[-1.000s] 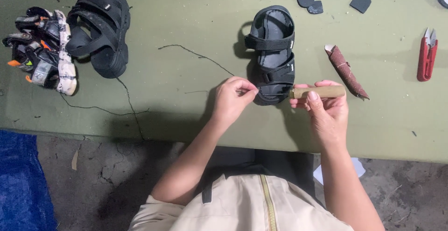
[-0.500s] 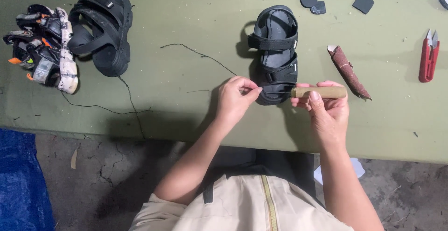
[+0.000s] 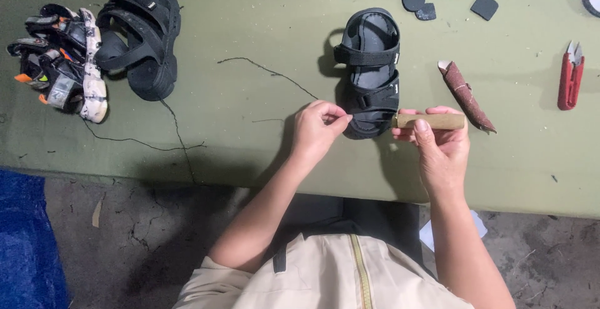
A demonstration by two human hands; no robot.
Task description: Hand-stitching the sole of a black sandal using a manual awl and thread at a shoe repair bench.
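- Two hands work at the near edge of the olive-green table (image 3: 250,34); we describe each in turn.
- Our left hand (image 3: 315,128) has thumb and forefinger pressed together, pinching the end of a thin black thread (image 3: 269,71). That thread runs away up and to the left across the table surface.
- Our right hand (image 3: 440,149) is curled closed around a short tan wooden tool handle (image 3: 431,121). We cannot tell what tip the tool carries, since it is hidden against the shoe.
- The handle's long axis lies level, left to right, with its working end pointing left at the heel of the black strapped sandal (image 3: 370,71).
- The sandal lies sole down, its long axis running away from us, heel nearest, toe farthest. It sits directly between the two hands and just beyond them.
- The pinched thread end is just beside the left side of the sandal heel; the tool end meets the right side. Both hands are about equally close to it.
- A brown rolled strip, cone-shaped (image 3: 465,94), lies just right of the sandal, and red thread snips (image 3: 570,74) lie farther right.
- A second black sandal (image 3: 140,34) and a multicoloured sandal with white sole (image 3: 59,59) rest well apart at far left. Three dark rubber patches (image 3: 425,4) lie beyond the sandal toe.
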